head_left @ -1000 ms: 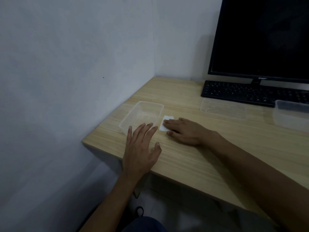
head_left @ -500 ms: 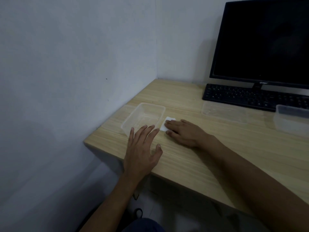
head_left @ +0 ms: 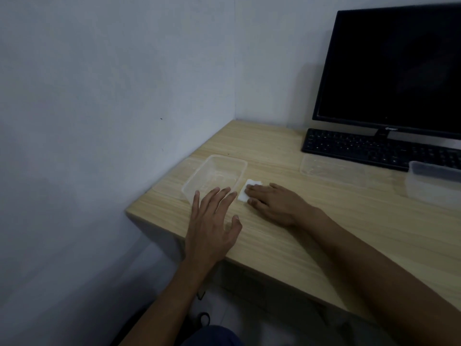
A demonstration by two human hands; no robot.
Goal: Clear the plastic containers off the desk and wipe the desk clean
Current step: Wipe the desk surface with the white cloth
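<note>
Head view: my right hand (head_left: 274, 204) lies flat, fingers straight, pressing the white wipe (head_left: 245, 189) to the desk (head_left: 349, 221), ready to wipe. My left hand (head_left: 212, 221), spread and holding nothing, reaches at the clear container (head_left: 214, 176), likely to clear it; 2 more plastic pieces sit near the keyboard (head_left: 374, 148).

The bench (head_left: 324, 233) has bare wood along its near edge and in the far left corner, so a hand can pass there. The clear container (head_left: 217, 177) stands near the left edge, close to the wall (head_left: 112, 108). At the back the keyboard (head_left: 374, 148) and the monitor (head_left: 394, 71) block the way. A flat clear lid (head_left: 324, 168) and a second container (head_left: 434, 181) take the right side.
</note>
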